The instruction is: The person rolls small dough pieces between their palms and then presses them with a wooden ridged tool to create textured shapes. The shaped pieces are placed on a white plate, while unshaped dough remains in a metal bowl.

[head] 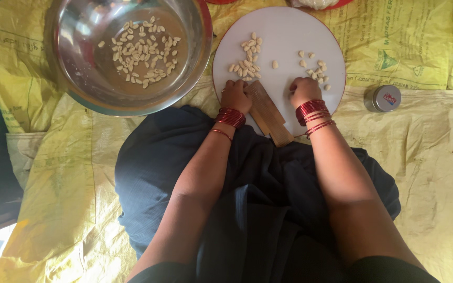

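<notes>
- White round board (284, 36) lies on the yellow sheet (425, 152) before my knees, with a wooden block (267, 112) at its near edge.
- Peeled garlic cloves sit on it in two heaps: one (247, 60) above my left hand (235, 96), one (315, 68) above my right hand (304, 91).
- Both hands are curled knuckles-up; their fingers are tucked under, so I cannot tell what they pinch.
- These cloves look light, smooth and probably slippery; I judge a gentle fingertip pinch across the middle best.
- Steel bowl (79, 63) to the left holds more cloves (142, 52); a small tin (383, 98) stands to the right.
</notes>
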